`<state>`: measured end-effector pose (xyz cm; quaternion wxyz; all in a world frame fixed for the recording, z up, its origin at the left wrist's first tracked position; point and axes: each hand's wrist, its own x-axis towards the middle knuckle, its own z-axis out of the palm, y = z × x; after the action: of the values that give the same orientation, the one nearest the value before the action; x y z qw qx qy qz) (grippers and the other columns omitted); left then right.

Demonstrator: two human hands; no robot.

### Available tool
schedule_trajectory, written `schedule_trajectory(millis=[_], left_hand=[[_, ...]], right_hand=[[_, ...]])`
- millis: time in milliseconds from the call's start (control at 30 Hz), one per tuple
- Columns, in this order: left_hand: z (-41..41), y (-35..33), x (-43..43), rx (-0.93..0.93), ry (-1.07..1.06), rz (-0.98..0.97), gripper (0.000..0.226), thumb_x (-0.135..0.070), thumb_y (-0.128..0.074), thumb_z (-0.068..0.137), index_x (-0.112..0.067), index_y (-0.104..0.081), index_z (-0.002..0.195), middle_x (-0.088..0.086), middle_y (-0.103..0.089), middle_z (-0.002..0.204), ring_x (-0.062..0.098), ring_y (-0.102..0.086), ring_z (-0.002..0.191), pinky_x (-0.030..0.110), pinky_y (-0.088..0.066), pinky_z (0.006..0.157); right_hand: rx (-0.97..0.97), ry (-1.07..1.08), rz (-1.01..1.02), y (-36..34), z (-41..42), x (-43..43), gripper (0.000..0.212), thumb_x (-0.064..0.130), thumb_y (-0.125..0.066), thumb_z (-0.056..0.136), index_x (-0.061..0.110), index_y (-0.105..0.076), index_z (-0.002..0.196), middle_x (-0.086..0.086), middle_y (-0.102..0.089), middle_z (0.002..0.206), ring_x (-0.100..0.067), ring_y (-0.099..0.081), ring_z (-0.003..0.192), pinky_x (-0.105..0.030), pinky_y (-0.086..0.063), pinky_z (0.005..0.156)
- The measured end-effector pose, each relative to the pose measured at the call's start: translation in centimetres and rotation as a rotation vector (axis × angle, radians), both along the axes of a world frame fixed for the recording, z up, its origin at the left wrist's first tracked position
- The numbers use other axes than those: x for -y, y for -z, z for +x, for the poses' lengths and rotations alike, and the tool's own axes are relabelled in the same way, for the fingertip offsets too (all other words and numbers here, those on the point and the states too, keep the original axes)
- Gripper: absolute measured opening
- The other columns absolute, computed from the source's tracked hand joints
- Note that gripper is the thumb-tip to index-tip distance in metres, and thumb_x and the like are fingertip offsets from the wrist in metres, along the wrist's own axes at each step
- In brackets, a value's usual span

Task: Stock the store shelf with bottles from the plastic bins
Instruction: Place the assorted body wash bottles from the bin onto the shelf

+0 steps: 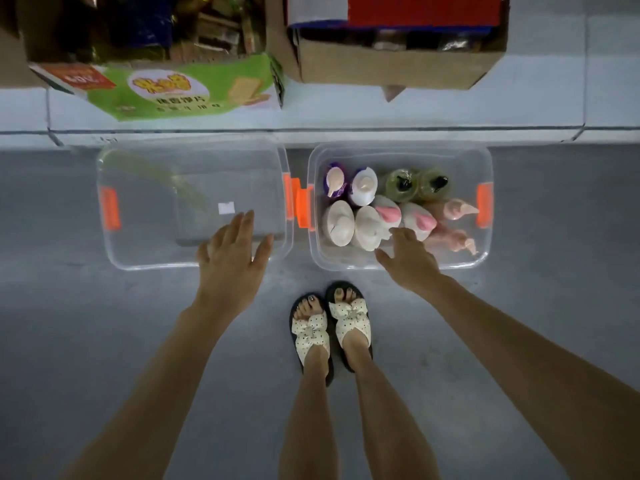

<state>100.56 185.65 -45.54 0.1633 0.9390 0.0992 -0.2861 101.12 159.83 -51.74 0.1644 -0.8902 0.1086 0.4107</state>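
- Two clear bins sit side by side: left bin (138,251), right bin (346,263).
- Bottles (341,221) fill the right bin.
- Our left hand (230,252), fingers spread, hangs over the left bin's near edge.
- Our right hand (410,258), fingers loosely spread, reaches just beside the bottles.

Bins (138,244): clear, orange latches (304,206). Bottles (341,221): white, pink, green, purple. Sandals (349,320): cream, black polka dots. Carton (180,91), 11 o'clock: green. Floor (104,341): grey.
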Motion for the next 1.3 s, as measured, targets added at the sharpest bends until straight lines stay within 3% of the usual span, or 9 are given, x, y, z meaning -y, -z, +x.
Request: schedule_trajectory(millis=[267,367,500,667,833,933,1000,1100,1300], left_hand=[[-3.8,7.6,2.8,-0.046,-0.112,-0.115,0.058,-0.040,-0.034,0.098,-0.017,-0.019,0.149,0.005,-0.024,0.155,0.023,-0.019,0.143,0.048,-0.014,0.116],[-5.5,9.2,3.6,-0.066,-0.146,-0.155,0.058,-0.040,-0.034,0.098,-0.018,-0.018,0.150,0.003,-0.023,0.155,0.021,-0.018,0.143,0.045,-0.012,0.117],[-7.0,9.8,4.1,-0.078,-0.175,-0.183,0.057,-0.040,-0.034,0.098,-0.020,-0.018,0.150,0.000,-0.024,0.155,0.019,-0.017,0.143,0.041,-0.009,0.117],[-7.0,8.8,4.2,-0.048,-0.161,-0.195,0.057,-0.038,-0.035,0.098,-0.018,-0.019,0.149,0.001,-0.026,0.154,0.019,-0.020,0.143,0.040,-0.011,0.116],[-5.7,7.2,4.3,-0.039,-0.115,-0.232,0.061,-0.036,-0.040,0.098,-0.018,-0.015,0.150,0.001,-0.021,0.156,0.018,-0.016,0.143,0.036,-0.013,0.115],[-4.6,6.3,5.0,-0.040,-0.040,-0.266,0.069,-0.037,-0.047,0.095,-0.017,-0.010,0.150,0.002,-0.018,0.157,0.019,-0.014,0.144,0.037,-0.015,0.115],[-3.8,5.7,5.7,-0.024,0.012,-0.293,0.076,-0.036,-0.053,0.093,-0.017,-0.007,0.151,0.002,-0.015,0.157,0.019,-0.013,0.144,0.036,-0.016,0.115],[-2.4,5.1,7.1,0.028,0.067,-0.339,0.090,-0.033,-0.064,0.086,-0.015,-0.004,0.151,0.002,-0.012,0.158,0.020,-0.012,0.144,0.038,-0.016,0.115],[0.2,4.6,8.8,0.198,0.220,-0.402,0.108,-0.041,-0.079,0.068,-0.009,-0.015,0.149,0.008,-0.026,0.153,0.024,-0.027,0.140,0.042,-0.031,0.112]], right_hand=[[0.056,0.053,0.117,7.4,1.3,-0.5,0.068,0.035,-0.054,0.094,0.008,-0.021,0.147,-0.013,-0.040,0.145,-0.032,-0.043,0.128,-0.044,-0.040,0.101],[0.085,0.114,0.060,9.0,2.1,-1.1,0.060,0.038,-0.050,0.095,0.006,-0.031,0.142,-0.015,-0.049,0.135,-0.032,-0.048,0.123,-0.038,-0.041,0.093],[0.136,-0.011,-0.107,9.4,2.9,-1.4,0.044,0.036,-0.044,0.099,0.003,-0.044,0.128,-0.018,-0.054,0.121,-0.036,-0.053,0.112,-0.032,-0.036,0.076],[0.132,-0.142,-0.158,8.5,3.6,-1.0,0.044,0.036,-0.047,0.097,-0.001,-0.048,0.122,-0.020,-0.057,0.116,-0.036,-0.057,0.106,-0.033,-0.038,0.074],[0.129,-0.131,-0.141,5.3,4.5,-1.1,0.044,0.038,-0.047,0.097,-0.001,-0.051,0.118,-0.019,-0.057,0.115,-0.034,-0.056,0.106,-0.030,-0.033,0.073],[0.160,-0.054,-0.081,2.1,5.1,-0.5,0.037,0.035,-0.054,0.092,0.001,-0.058,0.107,-0.018,-0.062,0.103,-0.033,-0.060,0.097,-0.030,-0.041,0.072],[0.179,-0.003,-0.009,-0.4,5.3,-0.3,0.034,0.036,-0.057,0.089,0.002,-0.060,0.095,-0.018,-0.065,0.092,-0.035,-0.062,0.089,-0.038,-0.050,0.077],[0.228,-0.041,0.044,-4.7,5.4,-0.5,0.044,0.044,-0.052,0.080,0.001,-0.061,0.086,-0.016,-0.066,0.080,-0.034,-0.063,0.079,-0.045,-0.052,0.077],[0.292,0.027,0.132,-13.0,6.3,-0.7,0.036,0.032,-0.052,0.083,0.000,-0.059,0.070,-0.009,-0.068,0.063,-0.026,-0.064,0.066,-0.032,-0.048,0.060]])
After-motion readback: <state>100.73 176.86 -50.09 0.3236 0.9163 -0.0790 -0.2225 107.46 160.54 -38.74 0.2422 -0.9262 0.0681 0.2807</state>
